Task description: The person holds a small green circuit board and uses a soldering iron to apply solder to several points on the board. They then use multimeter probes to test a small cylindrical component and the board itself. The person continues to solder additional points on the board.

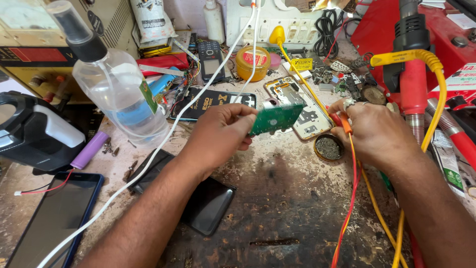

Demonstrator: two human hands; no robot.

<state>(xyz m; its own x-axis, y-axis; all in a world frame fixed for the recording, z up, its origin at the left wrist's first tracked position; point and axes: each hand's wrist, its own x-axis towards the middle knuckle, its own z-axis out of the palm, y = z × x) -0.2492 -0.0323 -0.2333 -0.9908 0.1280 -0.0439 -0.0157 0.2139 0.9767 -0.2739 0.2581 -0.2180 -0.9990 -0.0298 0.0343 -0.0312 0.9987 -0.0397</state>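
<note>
My left hand (220, 134) pinches a small green circuit board (275, 118) and holds it tilted above the workbench. My right hand (374, 130) grips an orange-handled soldering tool (342, 121) whose red and yellow cords (353, 198) trail toward me. The tool's tip sits close to the board's right edge; contact is hidden. An opened phone frame (310, 116) lies flat right behind the board. A small round tin of dark paste (327, 148) rests beside my right hand.
A clear spray bottle (116, 89) stands at the left, with a purple cell (89, 150) next to it. Two dark phones (208, 201) (52, 218) lie near me. A white cable (163, 144) crosses the bench. A yellow tin (252, 62), keypad phone (210, 59) and red hot-air station (414, 74) crowd the back.
</note>
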